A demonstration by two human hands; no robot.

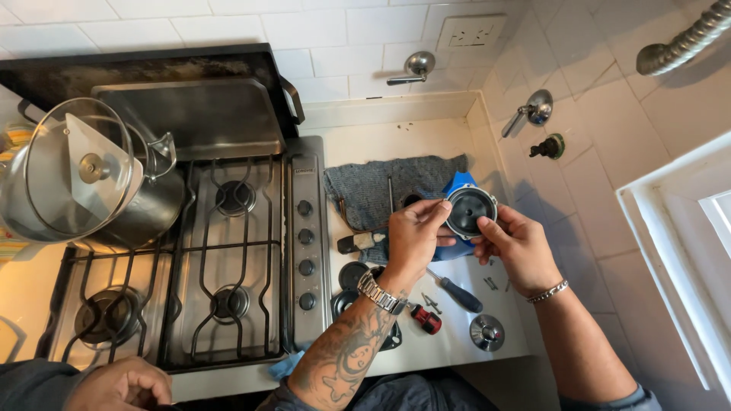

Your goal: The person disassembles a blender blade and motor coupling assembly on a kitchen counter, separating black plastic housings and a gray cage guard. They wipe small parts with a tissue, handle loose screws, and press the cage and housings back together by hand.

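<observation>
Both my hands hold a round black disc with a metal rim (470, 211) above the white counter (396, 141). My left hand (415, 232), with a wristwatch and a tattooed forearm, pinches the disc's left edge. Wearing a bracelet, my right hand (518, 243) grips its right and lower edge. A blue housing (459, 185) sits just behind and under the disc, on a grey cloth (373, 190).
On the counter lie a dark-handled screwdriver (462, 294), a red-handled one (426, 319), a round metal cap (487, 332) and black burner caps (352, 274). A gas stove (228, 259) with a lidded pot (84, 175) stands to the left. Another person's hand (122, 384) rests at the bottom left.
</observation>
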